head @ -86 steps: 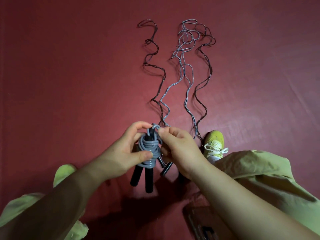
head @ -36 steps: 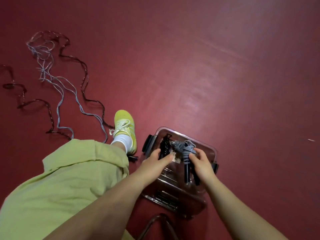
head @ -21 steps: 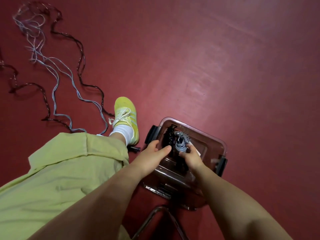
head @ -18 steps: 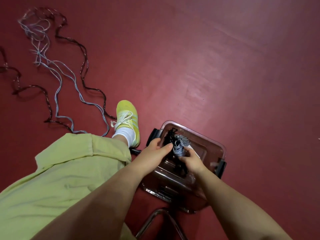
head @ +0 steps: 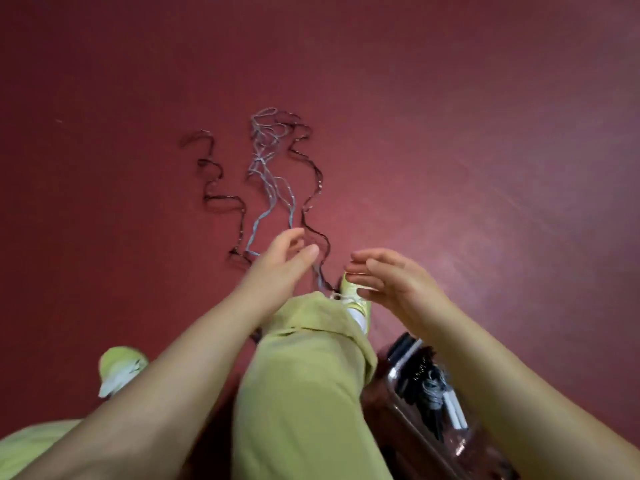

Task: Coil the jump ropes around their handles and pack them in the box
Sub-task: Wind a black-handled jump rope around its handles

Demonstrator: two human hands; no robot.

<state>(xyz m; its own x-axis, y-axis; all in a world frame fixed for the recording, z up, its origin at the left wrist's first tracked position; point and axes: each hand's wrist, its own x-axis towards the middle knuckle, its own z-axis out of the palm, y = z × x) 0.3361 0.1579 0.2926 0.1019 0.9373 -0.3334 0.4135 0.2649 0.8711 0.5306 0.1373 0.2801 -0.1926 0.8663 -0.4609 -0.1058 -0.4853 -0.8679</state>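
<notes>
Two wavy jump ropes, one pale grey [head: 268, 174] and one dark brown-black [head: 221, 197], lie uncoiled side by side on the dark red floor [head: 450, 133], ahead of a person's two bare hands. The left hand [head: 282, 263] and right hand [head: 391, 277] hover with loose, empty grips. A clear plastic box [head: 450, 441] by the green-trousered knee [head: 304, 375] holds two coiled ropes [head: 427, 389].

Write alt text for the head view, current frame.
Both hands, left and right, reach out empty over a red floor toward loose jump ropes; a clear box beside the right forearm holds coiled ropes.
</notes>
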